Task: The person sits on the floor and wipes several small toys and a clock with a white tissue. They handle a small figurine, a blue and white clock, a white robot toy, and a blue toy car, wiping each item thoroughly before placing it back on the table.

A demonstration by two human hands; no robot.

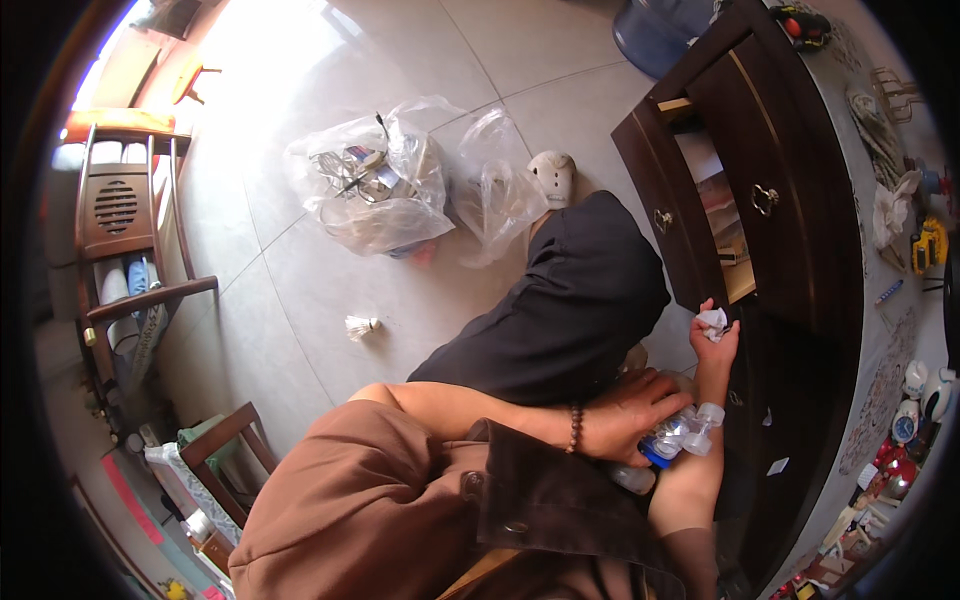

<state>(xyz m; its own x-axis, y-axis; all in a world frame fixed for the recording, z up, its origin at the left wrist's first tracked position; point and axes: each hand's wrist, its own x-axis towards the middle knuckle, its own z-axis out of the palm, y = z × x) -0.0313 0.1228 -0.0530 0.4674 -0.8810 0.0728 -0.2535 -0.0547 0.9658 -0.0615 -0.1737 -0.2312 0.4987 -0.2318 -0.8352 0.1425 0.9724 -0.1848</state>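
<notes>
My left hand (634, 416), with a beaded bracelet at its wrist, holds a bunch of small clear plastic containers (679, 435) and a blue piece against my right forearm. My right hand (716, 349) is palm up beside the lower end of a partly open drawer (675, 217), its fingers around a crumpled white paper or tissue (712, 324). A translucent rounded container (632, 478) lies below my left hand. Papers and small boxes show inside the drawer. The undersides of the held containers are hidden.
Clear plastic bags (382, 187) holding cables lie on the tiled floor beyond my knee. A shuttlecock (363, 328) lies nearer. Wooden chairs (116, 202) stand at left, a blue tub (660, 34) at top. The cabinet top (874, 360) at right bears many small items.
</notes>
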